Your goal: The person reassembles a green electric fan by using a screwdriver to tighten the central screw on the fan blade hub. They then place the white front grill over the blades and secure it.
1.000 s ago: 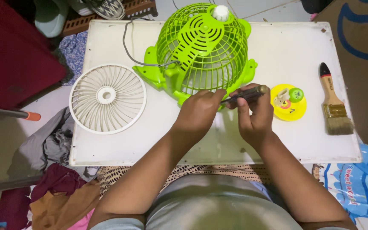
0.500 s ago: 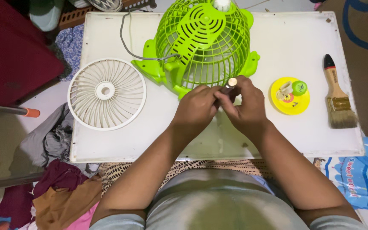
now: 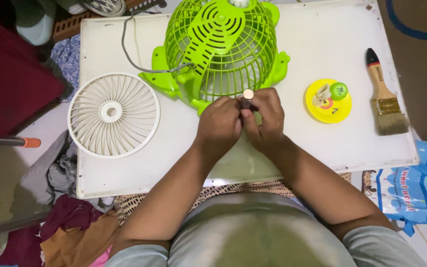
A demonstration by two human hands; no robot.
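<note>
Right hand [image 3: 268, 121] closed round a screwdriver [image 3: 247, 97], fingers wrapped over the dark handle just below its pale, round butt end. Left hand [image 3: 219, 123] pressed against the right, fingers curled in toward the same handle and touching it; how firmly it grips, impossible to tell. Both hands low on a white table [image 3: 184, 158], right at the near rim of a green fan cage [image 3: 221, 49].

Screwdriver held close to upright, long axis running almost straight toward the camera, butt end up, shaft and tip pointing down and hidden behind the knuckles. Only the butt and a short piece of handle in sight.

Fan cage lying dome-up on its green base, grey cord [image 3: 132, 49] trailing off toward the far left edge. White round grille [image 3: 113, 114] flat on the table, well left of the hands. Yellow disc [image 3: 328, 101] with small parts on it near the right hand, and a paintbrush [image 3: 384, 99] beyond that, bristles toward the near edge.
</note>
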